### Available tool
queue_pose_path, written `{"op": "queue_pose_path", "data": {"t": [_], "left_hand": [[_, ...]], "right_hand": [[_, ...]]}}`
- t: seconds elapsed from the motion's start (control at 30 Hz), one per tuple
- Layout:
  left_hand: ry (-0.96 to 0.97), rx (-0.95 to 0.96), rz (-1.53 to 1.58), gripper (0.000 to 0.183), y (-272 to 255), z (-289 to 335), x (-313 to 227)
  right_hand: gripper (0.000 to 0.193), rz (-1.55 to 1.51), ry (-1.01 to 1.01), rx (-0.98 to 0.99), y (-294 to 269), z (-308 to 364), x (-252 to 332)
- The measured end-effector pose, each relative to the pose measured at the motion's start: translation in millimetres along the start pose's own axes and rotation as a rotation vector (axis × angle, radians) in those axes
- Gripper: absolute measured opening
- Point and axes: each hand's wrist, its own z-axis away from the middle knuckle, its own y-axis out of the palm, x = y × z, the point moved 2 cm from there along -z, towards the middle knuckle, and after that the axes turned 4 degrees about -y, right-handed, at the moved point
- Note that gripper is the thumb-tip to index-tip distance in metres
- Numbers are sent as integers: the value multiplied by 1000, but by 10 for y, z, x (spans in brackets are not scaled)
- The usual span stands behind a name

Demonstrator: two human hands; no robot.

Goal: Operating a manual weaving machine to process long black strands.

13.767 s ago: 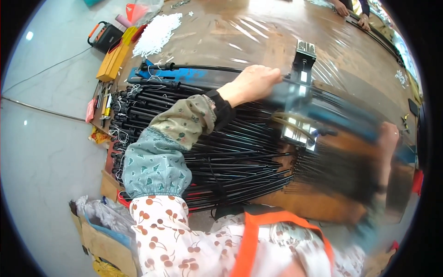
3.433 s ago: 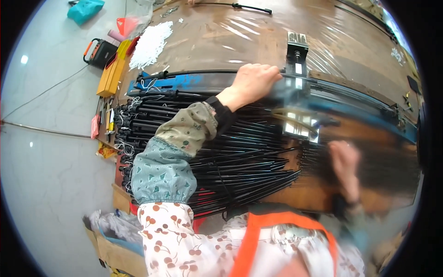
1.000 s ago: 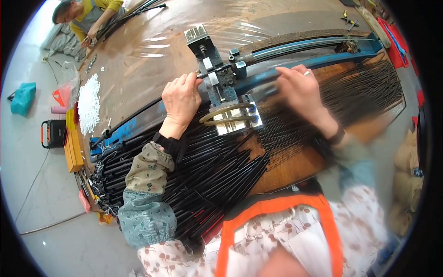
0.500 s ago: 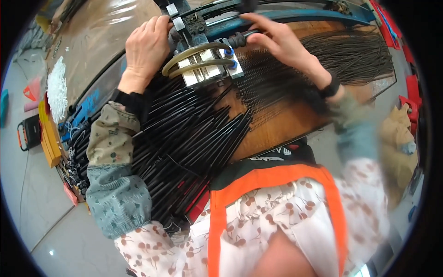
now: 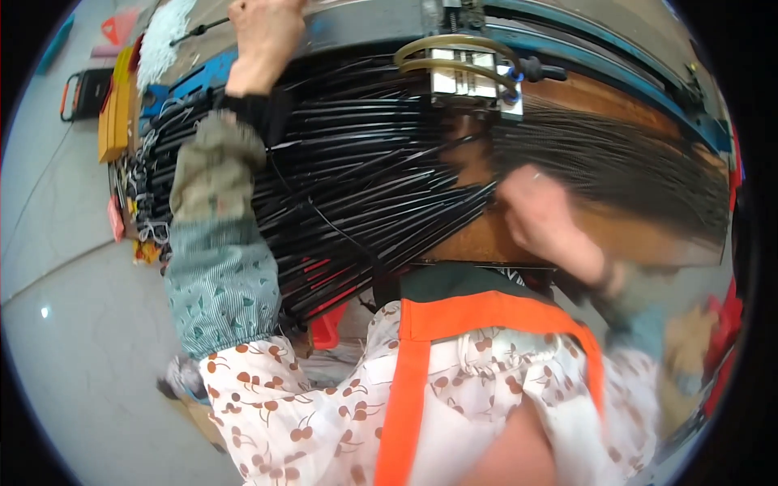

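Observation:
My left hand (image 5: 267, 36) is at the top edge of the head view, its fingers closed round a thin black cable (image 5: 203, 30) that sticks out to the left with a thicker end. Below it lies a thick bundle of black sheathed cables (image 5: 348, 162). My right hand (image 5: 543, 215), smeared by motion, is over the wooden board, close to the bundle's right-hand ends. Its fingers look curled, but what they hold, if anything, is hidden. Above and between my hands sits a metal clamp fixture (image 5: 462, 81) with curved hoses (image 5: 454, 40) and a black knob (image 5: 547, 71).
Thin dark coiled strands (image 5: 632, 166) spread over the wooden board (image 5: 470, 243) at right. A blue rail (image 5: 616, 61) runs along the back. At far left are a pile of white bits (image 5: 162, 40), a yellow box (image 5: 113, 130) and a black case (image 5: 87, 95).
My left hand has left the fixture, moving left with a black cable. My right hand has come off the knob, down toward the board. The view has shifted too.

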Motion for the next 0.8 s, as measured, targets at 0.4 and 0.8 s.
{"op": "queue_pose_path", "data": {"t": [0.4, 0.8], "left_hand": [[-188, 132, 245, 11, -668, 2040, -729], [20, 219, 435, 12, -808, 2256, -585]], "right_hand": [[10, -260, 158, 127, -214, -348, -80], [15, -341, 243, 196, -137, -434, -108]]}}
